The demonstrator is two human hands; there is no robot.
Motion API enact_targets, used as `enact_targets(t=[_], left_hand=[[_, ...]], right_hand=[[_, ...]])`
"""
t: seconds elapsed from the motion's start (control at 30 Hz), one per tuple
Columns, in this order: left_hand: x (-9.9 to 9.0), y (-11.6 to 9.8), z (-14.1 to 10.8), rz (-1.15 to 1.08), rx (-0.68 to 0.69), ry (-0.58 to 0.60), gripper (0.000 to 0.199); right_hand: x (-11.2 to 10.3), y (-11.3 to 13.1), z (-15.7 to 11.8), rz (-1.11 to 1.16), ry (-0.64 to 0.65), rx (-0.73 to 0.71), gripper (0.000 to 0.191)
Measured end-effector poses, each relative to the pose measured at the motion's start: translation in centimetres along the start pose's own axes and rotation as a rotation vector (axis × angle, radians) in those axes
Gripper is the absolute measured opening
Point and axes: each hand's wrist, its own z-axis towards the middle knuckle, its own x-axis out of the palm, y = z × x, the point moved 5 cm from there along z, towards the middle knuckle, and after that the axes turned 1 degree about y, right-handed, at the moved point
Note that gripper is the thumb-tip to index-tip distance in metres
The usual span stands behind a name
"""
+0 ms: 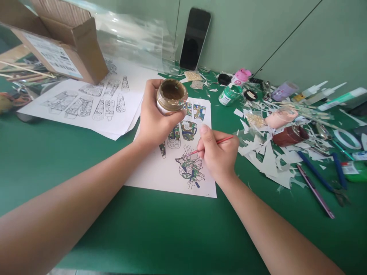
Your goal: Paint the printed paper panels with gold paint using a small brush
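My left hand [159, 122] is wrapped round an uncapped jar of brown-gold paint [171, 100], its wrist low over a white printed sheet [160, 173]. A thin red paintbrush [223, 140] is pinched in my right hand [216, 152]. The brush tip points at a line drawing of a bird [189, 168], partly coloured green and blue; whether it touches the paper I cannot tell. Patterned shapes [188, 130] coloured brown, green and blue lie further up the sheet, some covered by my left hand.
More printed sheets [110, 128] and an open cardboard box [86, 57] are at the left. A phone [195, 38] leans against the wall. At the right lie paper scraps [272, 160], a green paint jar [229, 95], a dark red jar [289, 135], blue-handled pliers [318, 173] and a purple craft knife [315, 191].
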Motion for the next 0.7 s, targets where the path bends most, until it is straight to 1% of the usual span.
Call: enact_targets(t=[0.23, 0.4, 0.53, 0.7], left_hand=[[0.11, -0.32, -0.06, -0.04, -0.065, -0.006, 0.049], [0.21, -0.34, 0.01, -0.039, -0.074, 0.008, 0.053], [0.31, -0.28, -0.02, 0.009, -0.081, 0.027, 0.052], [0.32, -0.28, -0.15, 0.002, -0.076, 0.026, 0.052]], right_hand=[[-0.09, 0.18, 0.03, -0.067, -0.015, -0.017, 0.052], [0.01, 0.25, -0.1, -0.056, -0.006, -0.017, 0.05], [0.02, 0.17, -0.11, -0.08, -0.012, -0.006, 0.051], [-0.13, 0.2, -0.06, -0.09, -0.028, -0.029, 0.053]])
